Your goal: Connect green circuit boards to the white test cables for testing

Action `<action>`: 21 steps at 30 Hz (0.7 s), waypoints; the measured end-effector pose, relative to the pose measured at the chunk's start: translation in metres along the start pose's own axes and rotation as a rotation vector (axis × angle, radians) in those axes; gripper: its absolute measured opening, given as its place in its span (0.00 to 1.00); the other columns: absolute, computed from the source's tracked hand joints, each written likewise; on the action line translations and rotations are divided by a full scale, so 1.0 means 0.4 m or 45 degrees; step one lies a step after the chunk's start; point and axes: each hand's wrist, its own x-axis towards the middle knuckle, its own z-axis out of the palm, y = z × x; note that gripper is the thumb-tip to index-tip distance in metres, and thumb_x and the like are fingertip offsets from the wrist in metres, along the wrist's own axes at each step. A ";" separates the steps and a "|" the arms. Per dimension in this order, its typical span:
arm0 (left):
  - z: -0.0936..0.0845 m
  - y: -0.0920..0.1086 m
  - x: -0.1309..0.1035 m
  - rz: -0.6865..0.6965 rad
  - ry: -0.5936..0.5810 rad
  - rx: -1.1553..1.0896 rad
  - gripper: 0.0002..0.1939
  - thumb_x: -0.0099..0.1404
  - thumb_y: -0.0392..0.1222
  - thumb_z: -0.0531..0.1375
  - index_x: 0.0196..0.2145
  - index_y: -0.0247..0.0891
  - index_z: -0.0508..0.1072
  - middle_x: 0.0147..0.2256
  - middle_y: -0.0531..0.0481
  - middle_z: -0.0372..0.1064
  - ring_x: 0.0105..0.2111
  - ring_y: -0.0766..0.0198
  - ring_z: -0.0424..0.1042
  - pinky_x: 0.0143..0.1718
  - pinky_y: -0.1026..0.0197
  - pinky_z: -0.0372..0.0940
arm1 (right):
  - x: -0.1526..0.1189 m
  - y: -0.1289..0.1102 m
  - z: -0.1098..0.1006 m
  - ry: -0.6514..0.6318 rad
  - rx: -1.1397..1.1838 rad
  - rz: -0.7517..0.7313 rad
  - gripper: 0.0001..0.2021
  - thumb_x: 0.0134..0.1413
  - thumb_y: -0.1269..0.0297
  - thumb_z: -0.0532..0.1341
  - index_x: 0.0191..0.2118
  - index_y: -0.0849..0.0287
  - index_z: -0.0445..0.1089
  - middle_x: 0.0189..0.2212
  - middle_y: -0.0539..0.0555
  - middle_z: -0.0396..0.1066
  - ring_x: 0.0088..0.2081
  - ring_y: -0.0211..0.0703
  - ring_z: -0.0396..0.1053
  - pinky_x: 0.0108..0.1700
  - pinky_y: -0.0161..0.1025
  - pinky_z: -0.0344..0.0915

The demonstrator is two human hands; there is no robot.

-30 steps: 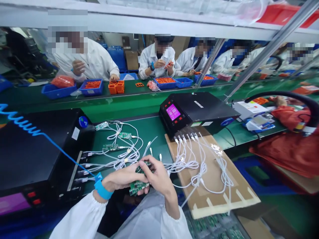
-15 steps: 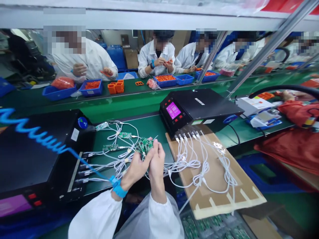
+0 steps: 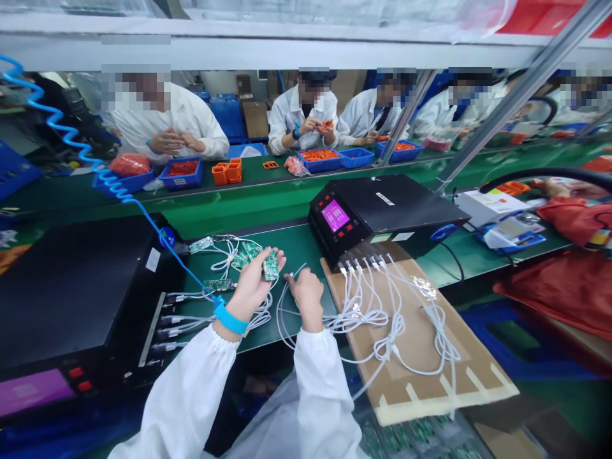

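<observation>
My left hand (image 3: pixel 252 280), with a blue wrist strap (image 3: pixel 230 317), is closed around several green circuit boards (image 3: pixel 270 264). To its right, my right hand (image 3: pixel 307 294) pinches a white USB cable (image 3: pixel 283 305) near its end. The two hands are apart, above the green bench. Just left of the held boards, another circuit board (image 3: pixel 220 284) lies among bundled white cables, and a paler board (image 3: pixel 201 245) lies farther back. A black test unit (image 3: pixel 389 210) with a purple screen stands beyond my right hand, white cables plugged into its front.
A second black unit (image 3: pixel 81 274) stands at the left. Tangled cables lie on a cardboard sheet (image 3: pixel 425 382) at the right. A blue coiled cord (image 3: pixel 86 150) runs to my wrist strap. Across the line, people in white coats handle orange parts beside blue bins (image 3: pixel 182 172).
My hands have separated: the left moved left with the boards, the right now grips a cable slightly to the right. The view has shifted a little. A co-worker's hands came together.
</observation>
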 end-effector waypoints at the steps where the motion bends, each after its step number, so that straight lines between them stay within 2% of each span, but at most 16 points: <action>1: 0.001 0.000 0.002 -0.051 0.017 -0.026 0.05 0.68 0.27 0.61 0.33 0.32 0.73 0.33 0.43 0.78 0.39 0.58 0.81 0.52 0.51 0.76 | 0.007 -0.009 0.009 0.000 -0.026 -0.006 0.24 0.65 0.56 0.65 0.56 0.72 0.70 0.51 0.76 0.77 0.56 0.65 0.74 0.54 0.50 0.64; 4: 0.000 -0.003 0.011 -0.125 0.037 -0.082 0.08 0.67 0.25 0.57 0.32 0.33 0.71 0.33 0.42 0.77 0.42 0.55 0.81 0.52 0.49 0.77 | 0.016 -0.025 0.026 0.001 -0.051 -0.044 0.18 0.64 0.60 0.65 0.53 0.69 0.73 0.52 0.74 0.77 0.57 0.64 0.74 0.55 0.51 0.63; 7: -0.006 -0.011 0.022 -0.112 0.014 -0.067 0.11 0.64 0.21 0.55 0.32 0.33 0.71 0.35 0.40 0.78 0.45 0.54 0.81 0.54 0.49 0.75 | 0.012 -0.023 0.029 -0.007 -0.040 -0.077 0.13 0.66 0.67 0.60 0.51 0.68 0.74 0.51 0.71 0.77 0.56 0.61 0.75 0.54 0.49 0.64; 10: -0.012 -0.018 0.031 -0.060 -0.067 0.062 0.08 0.66 0.24 0.58 0.32 0.32 0.72 0.38 0.39 0.80 0.49 0.53 0.81 0.57 0.51 0.73 | 0.003 -0.015 0.029 0.027 -0.036 -0.082 0.14 0.68 0.70 0.55 0.51 0.70 0.73 0.51 0.72 0.77 0.55 0.60 0.75 0.53 0.48 0.64; 13: -0.015 -0.020 0.038 -0.035 -0.102 0.172 0.04 0.66 0.28 0.64 0.32 0.31 0.76 0.39 0.36 0.81 0.52 0.51 0.79 0.57 0.55 0.71 | -0.007 -0.004 0.036 0.144 0.081 -0.150 0.12 0.69 0.68 0.54 0.49 0.69 0.72 0.47 0.71 0.78 0.53 0.60 0.76 0.54 0.49 0.65; 16: -0.020 -0.016 0.054 0.051 -0.080 0.276 0.04 0.62 0.30 0.69 0.30 0.31 0.78 0.39 0.36 0.82 0.52 0.52 0.78 0.51 0.59 0.71 | -0.019 0.016 0.048 0.223 0.509 -0.266 0.11 0.70 0.63 0.54 0.48 0.64 0.69 0.42 0.64 0.79 0.47 0.55 0.78 0.52 0.47 0.67; 19: -0.027 -0.016 0.080 0.161 -0.028 0.325 0.07 0.57 0.32 0.73 0.29 0.32 0.77 0.38 0.38 0.82 0.51 0.51 0.79 0.44 0.61 0.71 | -0.038 0.036 0.054 0.213 1.059 -0.407 0.14 0.68 0.53 0.57 0.48 0.59 0.68 0.37 0.56 0.79 0.38 0.47 0.78 0.45 0.41 0.71; 21: -0.033 -0.020 0.095 0.210 -0.032 0.326 0.11 0.53 0.34 0.76 0.28 0.33 0.77 0.38 0.39 0.82 0.50 0.51 0.79 0.43 0.61 0.71 | -0.056 0.042 0.052 0.206 1.257 -0.488 0.17 0.65 0.49 0.60 0.47 0.58 0.70 0.35 0.54 0.79 0.36 0.44 0.77 0.44 0.40 0.71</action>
